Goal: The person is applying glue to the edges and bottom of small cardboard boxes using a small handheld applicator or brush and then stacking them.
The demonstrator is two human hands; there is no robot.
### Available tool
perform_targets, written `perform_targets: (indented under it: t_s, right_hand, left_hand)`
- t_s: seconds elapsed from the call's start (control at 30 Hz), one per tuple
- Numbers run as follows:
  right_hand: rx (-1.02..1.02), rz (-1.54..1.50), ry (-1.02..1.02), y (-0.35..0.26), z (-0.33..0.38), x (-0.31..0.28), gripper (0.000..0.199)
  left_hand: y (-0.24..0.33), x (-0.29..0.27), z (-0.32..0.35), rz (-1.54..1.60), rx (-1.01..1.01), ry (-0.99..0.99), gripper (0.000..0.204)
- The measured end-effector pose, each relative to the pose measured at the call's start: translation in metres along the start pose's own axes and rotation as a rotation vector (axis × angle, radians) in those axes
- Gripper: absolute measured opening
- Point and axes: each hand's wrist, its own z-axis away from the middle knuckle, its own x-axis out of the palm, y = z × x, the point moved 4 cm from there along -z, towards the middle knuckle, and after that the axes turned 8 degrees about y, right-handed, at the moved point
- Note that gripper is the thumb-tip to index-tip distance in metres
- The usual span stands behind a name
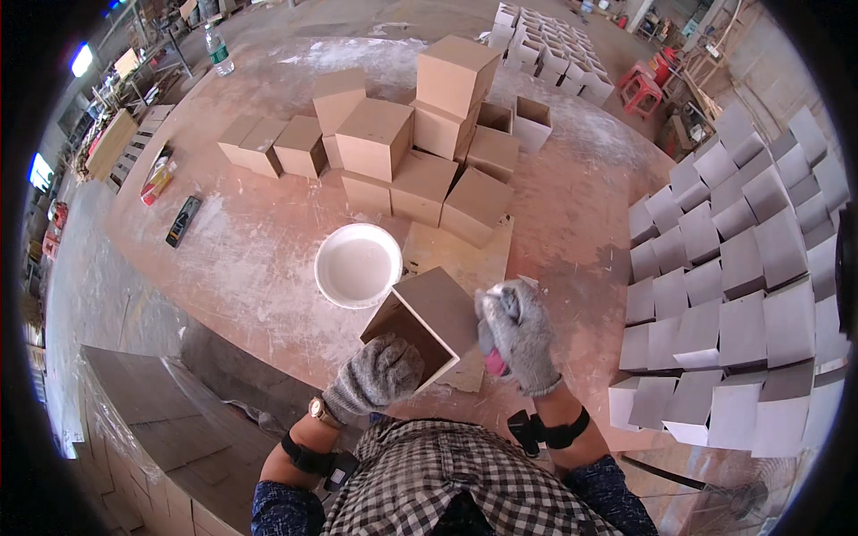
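Note:
A tilted brown box with one open side lies in front of me, its opening toward my body. My left hand, in a grey knit glove, is closed on the near edge of that opening, with some fingers hidden. Close beside the box's right side is my gloved right hand, its fingers curled. A small pink piece shows under those fingers; its kind is unclear. Just beyond the box stands a round white tub with pale contents. A thin board lies partly under the box.
Brown boxes are stacked on the far half of the table. Rows of pale boxes rise at the right. A dark tool and a plastic bottle are at the left. Plastic-wrapped boxes stand at the lower left.

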Motion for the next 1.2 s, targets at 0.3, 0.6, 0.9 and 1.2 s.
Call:
perform_targets:
  t_s: [0.3,0.6,0.9,1.2]
  right_hand:
    - [0.095,-0.606,-0.161,-0.082,0.041,-0.004,0.005]
    - [0.109,-0.505,0.346,0.027,0.042,-0.084,0.006]
    - [0.19,-0.452,0.306,0.077,0.069,-0.083,0.008]
    - [0.303,-0.429,0.175,0.094,0.072,-0.072,0.008]
  left_hand:
    - [-0.018,0.035,0.011,0.25,-0.134,-0.025,0.046]
    - [-0.024,0.039,-0.007,1.334,-1.002,0.14,0.011]
    - [-0.023,0.06,-0.022,1.4,-1.097,-0.071,0.022]
    - [-0.055,0.1,-0.03,1.235,-1.363,-0.277,0.031]
